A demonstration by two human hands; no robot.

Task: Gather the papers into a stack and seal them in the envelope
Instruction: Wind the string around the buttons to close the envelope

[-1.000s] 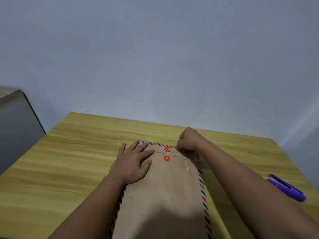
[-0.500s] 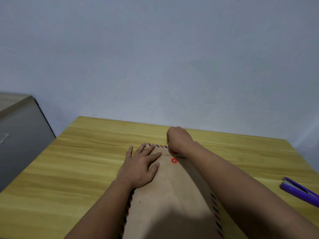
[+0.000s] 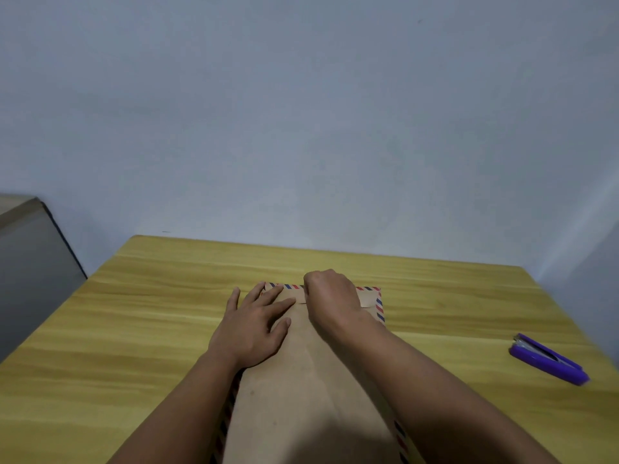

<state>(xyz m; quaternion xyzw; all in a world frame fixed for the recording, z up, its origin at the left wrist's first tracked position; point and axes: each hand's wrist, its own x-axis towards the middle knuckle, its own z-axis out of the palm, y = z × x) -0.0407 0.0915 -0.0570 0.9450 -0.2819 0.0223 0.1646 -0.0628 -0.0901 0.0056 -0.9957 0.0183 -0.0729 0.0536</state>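
Brown envelope [image 3: 301, 380] under both hands: left hand [image 3: 254, 326] spread flat, right hand [image 3: 330, 298] curled at flap, grip hidden.

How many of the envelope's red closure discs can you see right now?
0. The right hand, fingers curled, covers the flap area of the brown kraft envelope, so discs may be hidden beneath it. The left hand lies flat beside it.

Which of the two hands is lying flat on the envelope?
The left hand, fingers spread flat on the envelope. The right hand is curled into a fist at the flap.
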